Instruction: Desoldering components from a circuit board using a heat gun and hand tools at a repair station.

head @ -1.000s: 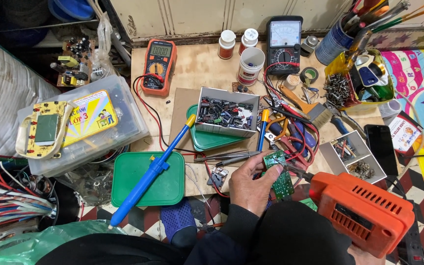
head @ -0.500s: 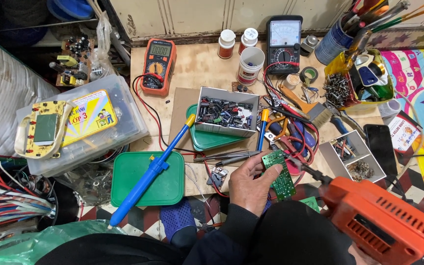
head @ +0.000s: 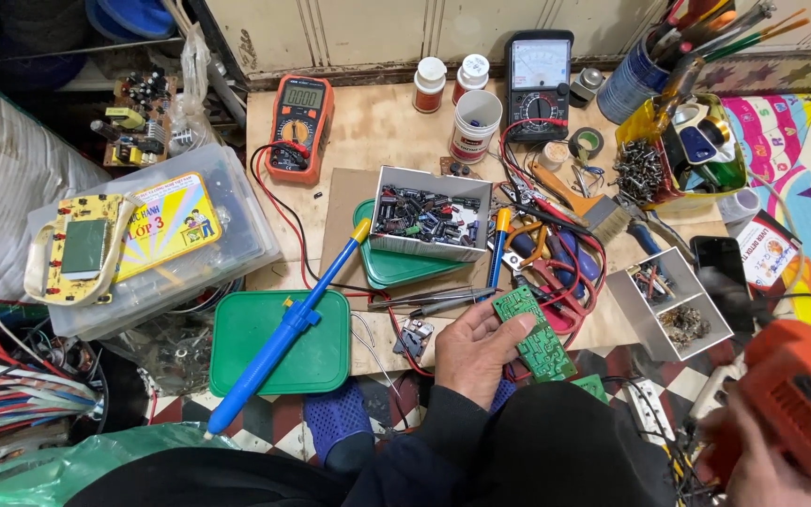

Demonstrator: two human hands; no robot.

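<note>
My left hand (head: pixel 478 354) holds a small green circuit board (head: pixel 534 331) by its edge, just above my lap at the front of the low wooden bench (head: pixel 382 131). My right hand (head: pixel 753 465) grips an orange power tool (head: pixel 804 399) at the lower right corner of the view, blurred, off to the right of the board. A second green board (head: pixel 590 385) lies partly hidden just below the held one.
A blue desoldering pump (head: pixel 288 329) lies across a green lid (head: pixel 279 343). A white box of capacitors (head: pixel 431 214), two multimeters (head: pixel 298 127) (head: pixel 539 84), pliers, red leads, a divided parts tray (head: pixel 673 302) and a black phone (head: pixel 717 272) crowd the bench. A clear plastic bin (head: pixel 157 244) sits left.
My right hand has carried the orange power tool down and to the right, away from the board. My left hand keeps the green board in nearly the same place.
</note>
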